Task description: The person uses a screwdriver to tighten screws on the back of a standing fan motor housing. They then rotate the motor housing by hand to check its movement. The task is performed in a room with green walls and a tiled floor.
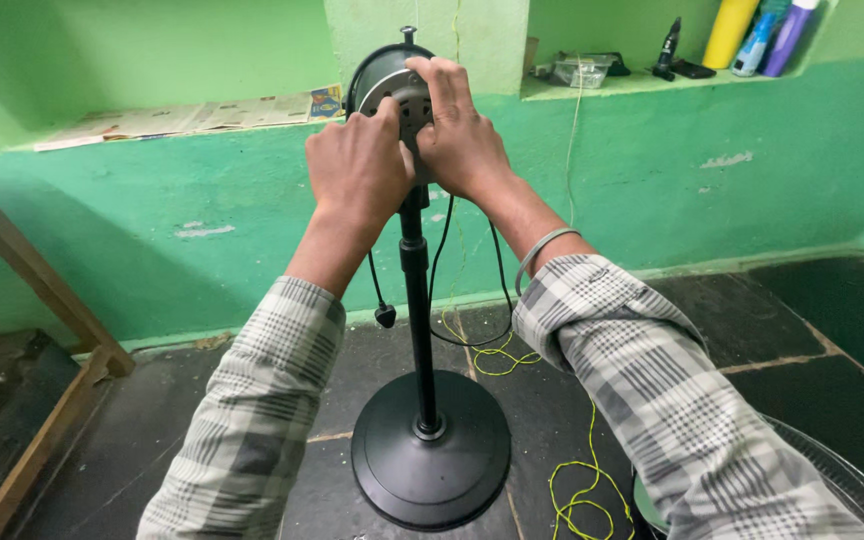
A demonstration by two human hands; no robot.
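Note:
A black pedestal fan stand rises from a round black base (430, 455) on a thin pole (417, 300). At its top sits the fan's motor head (389, 82), black with a grey metal face. My left hand (357, 170) is closed against the left front of the motor head. My right hand (457, 130) wraps over its top and right side, fingers curled on the grey face. A black cord (442, 250) with a plug hangs down behind the pole. Both sleeves are grey plaid, and a thin bangle (542, 252) circles my right wrist.
A green wall with a ledge holds newspaper (182, 118) on the left; a niche on the right holds bottles (757, 35) and a clear box. A wooden frame (37, 300) leans at the left. Yellow string (577, 480) lies on the dark floor. A wire fan guard (852, 490) lies at the lower right.

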